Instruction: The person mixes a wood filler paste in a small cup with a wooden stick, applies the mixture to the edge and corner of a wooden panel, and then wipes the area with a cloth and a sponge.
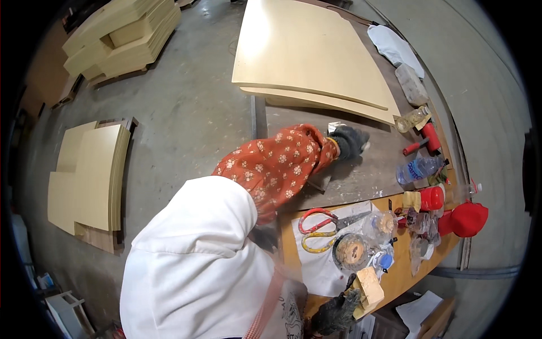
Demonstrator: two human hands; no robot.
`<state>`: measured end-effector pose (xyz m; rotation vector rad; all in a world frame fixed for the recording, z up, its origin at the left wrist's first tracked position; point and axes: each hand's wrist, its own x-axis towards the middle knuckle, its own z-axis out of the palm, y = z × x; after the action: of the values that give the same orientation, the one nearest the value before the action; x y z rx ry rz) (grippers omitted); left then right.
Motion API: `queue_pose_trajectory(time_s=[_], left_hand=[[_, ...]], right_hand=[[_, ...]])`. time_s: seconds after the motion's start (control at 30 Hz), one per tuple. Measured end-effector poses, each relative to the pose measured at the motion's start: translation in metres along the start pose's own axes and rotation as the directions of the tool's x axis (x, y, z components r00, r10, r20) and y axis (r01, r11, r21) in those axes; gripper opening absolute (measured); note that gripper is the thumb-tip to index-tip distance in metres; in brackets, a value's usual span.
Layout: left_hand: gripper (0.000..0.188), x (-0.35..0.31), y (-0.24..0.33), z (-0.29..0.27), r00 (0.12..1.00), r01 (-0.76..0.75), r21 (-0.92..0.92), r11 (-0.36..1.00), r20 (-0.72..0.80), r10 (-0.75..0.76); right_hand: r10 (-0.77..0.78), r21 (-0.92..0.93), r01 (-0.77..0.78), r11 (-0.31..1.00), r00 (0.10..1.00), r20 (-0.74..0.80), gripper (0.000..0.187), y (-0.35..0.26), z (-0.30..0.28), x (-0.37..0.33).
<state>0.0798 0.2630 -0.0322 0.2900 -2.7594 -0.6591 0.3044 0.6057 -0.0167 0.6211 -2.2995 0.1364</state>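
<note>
My left hand point(350, 142), in a dark grey glove below a red floral sleeve, reaches over the brown worktop, just short of the stacked cream boards point(316, 51). Its fingers are curled; a small white piece point(334, 127) shows beside the wrist, and what lies inside the grip is hidden. At the lower edge my right hand point(336, 312), in a dark glove, is closed on a tan block point(370, 287) at the side table's near edge. Beyond that block lie scissors point(317, 230) with red and yellow handles, on a white sheet point(316, 271).
A round container point(351, 252), a clear jar point(379, 225), a water bottle point(419, 169) and a red-handled roller point(420, 144) crowd the right side. A red cap point(470, 219) sits at the table's edge. Board stacks point(93, 181) stand on the floor at left.
</note>
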Motion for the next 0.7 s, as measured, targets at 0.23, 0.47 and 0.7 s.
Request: queue_pose_trajectory(time_s=[0.23, 0.47, 0.7], left_hand=[[0.03, -0.011, -0.041, -0.073, 0.911, -0.064, -0.862, 0.504, -0.257, -0.323], [0.038, -0.118, -0.157, -0.181, 0.788, -0.34, -0.185, 0.922, -0.591, 0.172], [0.039, -0.274, -0.325, -0.231, 0.887, 0.108, -0.094, 0.99, -0.44, -0.138]], right_hand=[[-0.171, 0.015, 0.172, 0.985, 0.984, -0.047, 0.027, -0.023, 0.019, 0.017], [0.112, 0.798, -0.163, 0.58, 0.986, 0.119, 0.032, -0.107, 0.04, 0.084], [-0.14, 0.482, 0.117, 0.868, 0.99, 0.011, 0.026, -0.216, 0.077, 0.114]])
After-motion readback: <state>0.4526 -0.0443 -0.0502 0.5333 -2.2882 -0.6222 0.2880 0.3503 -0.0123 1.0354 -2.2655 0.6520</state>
